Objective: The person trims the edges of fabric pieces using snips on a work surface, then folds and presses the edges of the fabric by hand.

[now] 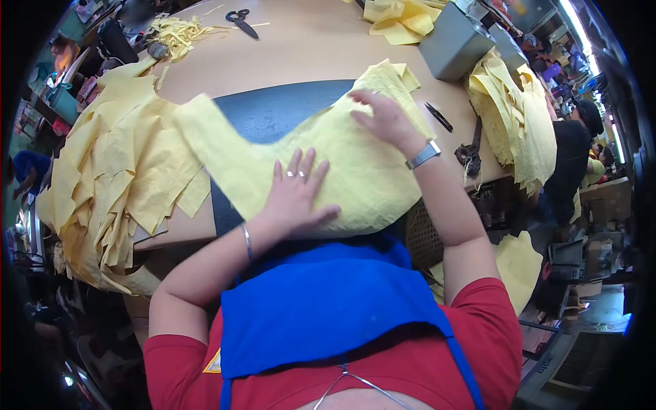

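Note:
A curved, pale yellow piece of leather-like material (372, 188) lies in front of me, partly on a dark board (263, 113) and down to the table's near edge. My left hand (295, 195) rests flat on its lower middle, fingers spread, holding nothing. Near the upper right end of the piece is my right hand (384, 121), its thumb apart from its slightly bent fingers, with nothing visible between them. Whether that hand presses on the material I cannot tell.
Left of the board is a large heap of yellow pieces (116, 167). Scissors (242, 23) and yellow scraps (179, 35) lie at the back. To the right are a black pen-like tool (439, 117), dark shears (470, 154), a grey metal box (456, 42) and a draped yellow stack (509, 113).

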The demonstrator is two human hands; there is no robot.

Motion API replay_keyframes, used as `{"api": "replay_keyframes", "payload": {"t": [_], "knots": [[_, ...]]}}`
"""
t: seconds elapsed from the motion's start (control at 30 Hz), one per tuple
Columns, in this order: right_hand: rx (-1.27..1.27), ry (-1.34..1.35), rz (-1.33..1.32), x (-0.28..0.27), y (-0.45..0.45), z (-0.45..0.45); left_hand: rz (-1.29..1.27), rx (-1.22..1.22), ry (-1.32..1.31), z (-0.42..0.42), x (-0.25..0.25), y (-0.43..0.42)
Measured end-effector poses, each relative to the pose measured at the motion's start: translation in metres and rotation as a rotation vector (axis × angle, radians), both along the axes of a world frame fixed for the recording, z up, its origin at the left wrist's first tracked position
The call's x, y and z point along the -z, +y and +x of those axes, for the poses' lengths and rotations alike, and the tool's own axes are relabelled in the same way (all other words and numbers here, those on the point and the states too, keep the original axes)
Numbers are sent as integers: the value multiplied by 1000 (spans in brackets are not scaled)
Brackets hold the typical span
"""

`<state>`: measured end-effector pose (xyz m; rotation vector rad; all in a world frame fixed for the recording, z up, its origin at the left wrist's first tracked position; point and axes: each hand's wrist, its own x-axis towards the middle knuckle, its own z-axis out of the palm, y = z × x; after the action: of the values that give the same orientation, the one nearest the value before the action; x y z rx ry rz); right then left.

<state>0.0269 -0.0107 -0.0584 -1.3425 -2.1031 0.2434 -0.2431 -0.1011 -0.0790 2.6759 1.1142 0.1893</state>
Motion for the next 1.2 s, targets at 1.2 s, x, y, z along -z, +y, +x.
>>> {"api": "replay_keyframes", "payload": {"t": [1.2], "knots": [[172,-612,11,-3,-38,-16,210,-101,-493,3,15,58]]}}
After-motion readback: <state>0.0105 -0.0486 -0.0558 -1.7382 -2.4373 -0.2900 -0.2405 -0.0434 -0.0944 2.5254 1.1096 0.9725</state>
